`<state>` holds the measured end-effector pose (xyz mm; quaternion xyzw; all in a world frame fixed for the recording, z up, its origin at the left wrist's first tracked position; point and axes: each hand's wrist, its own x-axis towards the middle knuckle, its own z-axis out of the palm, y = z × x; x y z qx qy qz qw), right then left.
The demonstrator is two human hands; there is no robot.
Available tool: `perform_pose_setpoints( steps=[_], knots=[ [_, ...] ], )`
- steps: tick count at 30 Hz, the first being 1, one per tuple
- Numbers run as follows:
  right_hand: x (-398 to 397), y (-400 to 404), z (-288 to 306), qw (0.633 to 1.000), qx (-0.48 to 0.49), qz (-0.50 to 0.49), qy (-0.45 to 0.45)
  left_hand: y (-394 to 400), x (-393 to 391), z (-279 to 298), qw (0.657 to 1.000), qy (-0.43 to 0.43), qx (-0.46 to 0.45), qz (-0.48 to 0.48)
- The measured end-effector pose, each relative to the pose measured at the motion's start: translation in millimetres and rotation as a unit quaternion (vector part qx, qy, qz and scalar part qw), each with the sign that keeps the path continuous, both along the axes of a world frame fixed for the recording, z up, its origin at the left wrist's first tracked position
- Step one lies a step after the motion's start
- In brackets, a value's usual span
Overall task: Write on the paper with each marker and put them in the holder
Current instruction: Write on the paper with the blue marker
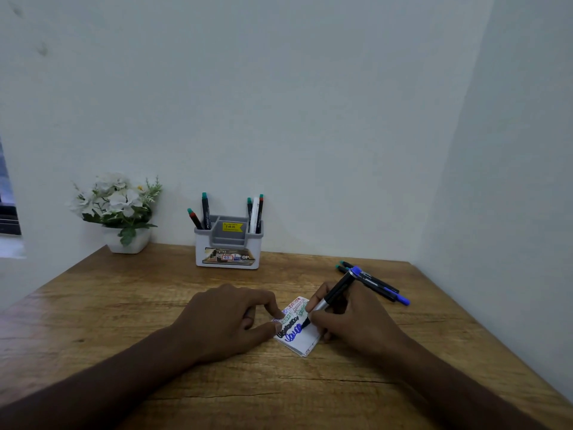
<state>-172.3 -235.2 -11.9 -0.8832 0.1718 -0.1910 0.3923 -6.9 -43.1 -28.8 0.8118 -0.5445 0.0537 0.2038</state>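
A small white paper pad [305, 340] lies on the wooden table [124, 305], covered with coloured scribbles. My left hand [223, 318] rests on the pad's left edge, fingertips pressing it down. My right hand [353, 318] grips a blue marker [336, 291], its tip touching the paper at a blue scribble and its blue cap posted on the upper end. A grey-and-white holder [228, 246] stands at the back by the wall with several markers upright in its side slots. Loose markers [376, 285] lie on the table to the right.
A white pot of white flowers [119, 212] stands at the back left against the wall. Walls close off the table at the back and on the right. Bare wood shows between my hands and the holder.
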Motion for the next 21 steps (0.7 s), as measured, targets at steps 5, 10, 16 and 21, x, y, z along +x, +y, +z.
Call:
perform_pose_setpoints(
  steps=[5, 10, 16, 21],
  knots=[
    [-0.9, 0.2, 2.3, 1.0, -0.007, -0.005, -0.003, -0.1, 1.7, -1.6, 1.0, -0.001, -0.003, 0.001],
    [-1.9, -0.1, 4.1, 1.0, -0.017, -0.017, -0.003, -0.9, 1.6, -1.3, 1.0, 0.002, 0.001, 0.002],
    [-1.2, 0.0, 5.2, 1.0, -0.013, -0.02, 0.002, -1.6, 1.6, -1.1, 1.0, 0.003, 0.006, 0.002],
    [-1.5, 0.1, 5.6, 0.999, -0.009, -0.031, -0.002, -1.4, 2.5, -0.4, 1.0, 0.0, 0.009, 0.003]
  ],
)
